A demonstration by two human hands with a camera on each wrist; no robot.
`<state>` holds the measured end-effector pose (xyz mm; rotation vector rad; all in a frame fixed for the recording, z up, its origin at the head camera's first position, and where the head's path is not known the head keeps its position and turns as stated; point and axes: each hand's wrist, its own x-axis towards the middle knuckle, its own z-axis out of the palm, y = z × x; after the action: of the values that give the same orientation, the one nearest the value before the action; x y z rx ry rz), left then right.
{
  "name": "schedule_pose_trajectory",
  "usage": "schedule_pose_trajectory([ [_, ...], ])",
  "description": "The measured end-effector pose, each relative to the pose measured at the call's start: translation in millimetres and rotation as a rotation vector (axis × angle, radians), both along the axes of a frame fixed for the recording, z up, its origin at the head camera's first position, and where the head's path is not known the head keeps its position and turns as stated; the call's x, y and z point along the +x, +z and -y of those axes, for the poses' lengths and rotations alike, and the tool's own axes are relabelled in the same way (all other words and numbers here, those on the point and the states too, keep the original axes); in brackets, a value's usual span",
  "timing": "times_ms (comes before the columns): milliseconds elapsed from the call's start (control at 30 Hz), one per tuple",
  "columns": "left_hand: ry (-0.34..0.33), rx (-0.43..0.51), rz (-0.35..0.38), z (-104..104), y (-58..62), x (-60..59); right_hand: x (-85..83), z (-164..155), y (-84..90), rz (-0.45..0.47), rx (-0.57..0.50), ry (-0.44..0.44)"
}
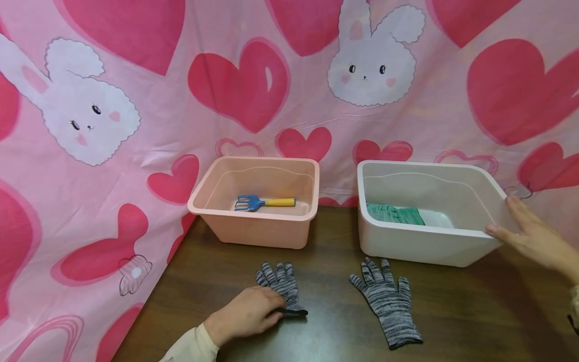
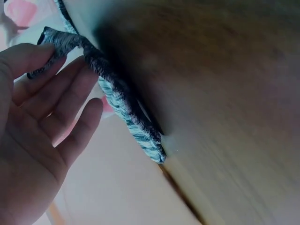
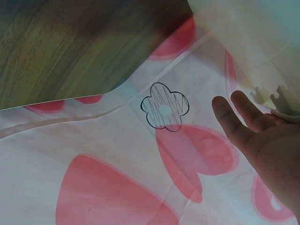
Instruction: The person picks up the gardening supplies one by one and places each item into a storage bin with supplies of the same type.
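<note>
My left hand pinches the dark cuff of a grey-and-black striped knit glove lying on the table, its fingers pointing at the peach bin. Seen from the left wrist, the cuff is lifted between thumb and fingers. At the far right, my right hand holds the near right corner of a white plastic bin, thumb and a finger on its rim. Two straight fingers show outside the bin in the right wrist view. A second striped glove lies flat before the white bin.
A peach bin at the back left contains a small blue hand fork with a yellow handle. Green knit gloves lie in the white bin. Behind the dark wooden table hangs a pink cloth with hearts and rabbits.
</note>
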<state>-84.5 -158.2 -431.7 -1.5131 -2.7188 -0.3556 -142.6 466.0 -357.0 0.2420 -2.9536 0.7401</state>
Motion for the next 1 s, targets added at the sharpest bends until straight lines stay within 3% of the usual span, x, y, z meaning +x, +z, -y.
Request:
schedule_pose_trajectory([
  [367,0.144,0.174,0.079,-4,8.5,-3.8,-1.6,-3,-4.0,-0.02,0.014,0.002],
  [633,0.169,0.395,0.049,-6,14.2,-9.0,0.3,-1,-2.0,-0.011,0.016,-0.006],
  [1000,0.185,0.574,0.084,-17,25.9,-16.7,0.3,-1,-1.4,-0.009,0.018,0.005],
])
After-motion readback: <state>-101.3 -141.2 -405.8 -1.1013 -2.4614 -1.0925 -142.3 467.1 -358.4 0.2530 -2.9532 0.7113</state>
